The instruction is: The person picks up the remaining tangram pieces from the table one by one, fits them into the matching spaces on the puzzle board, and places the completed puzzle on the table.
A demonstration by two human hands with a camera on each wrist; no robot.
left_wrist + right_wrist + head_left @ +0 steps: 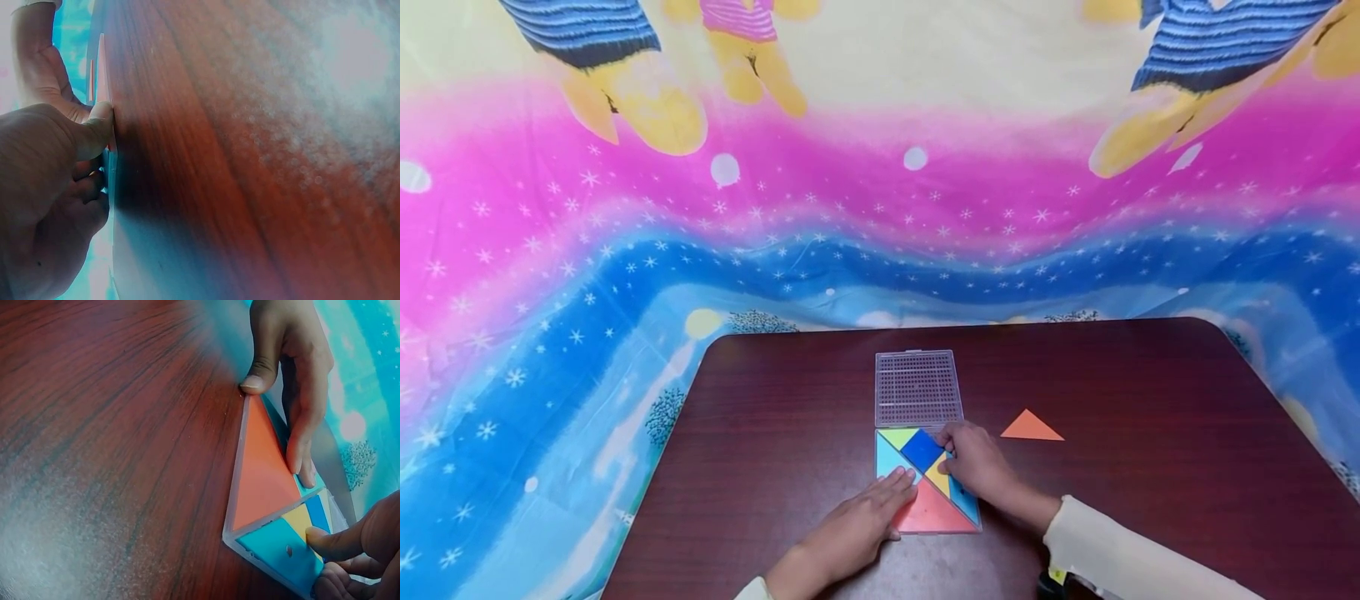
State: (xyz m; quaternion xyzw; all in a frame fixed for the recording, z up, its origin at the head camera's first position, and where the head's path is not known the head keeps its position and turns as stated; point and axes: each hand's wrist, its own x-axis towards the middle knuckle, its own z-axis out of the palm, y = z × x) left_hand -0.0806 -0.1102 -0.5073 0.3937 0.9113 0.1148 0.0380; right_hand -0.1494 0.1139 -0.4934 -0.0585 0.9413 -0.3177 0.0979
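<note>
An open tangram case (pixel 978 531) holds flat pieces: a large red triangle (pixel 928 512), a light blue triangle (pixel 891 461), a lime triangle (pixel 898 437), a blue square (pixel 922 451), a yellow triangle (pixel 937 477) and a teal piece (pixel 275 553) with a small hole. My left hand (pixel 868 517) holds the case, its thumb against the front left edge and its fingers over the light blue and red pieces. At the right side, my right hand (pixel 981 467) pinches the teal piece, thumb tip by the yellow triangle; its fingers partly hide that corner.
Behind the tray lies the clear gridded lid (pixel 917 389), flat on the brown table (pixel 775 417). An orange triangle (pixel 1032 426) lies loose right of the case. A patterned cloth (pixel 865 183) hangs beyond the table. A dark object (pixel 1051 586) shows beneath the right sleeve.
</note>
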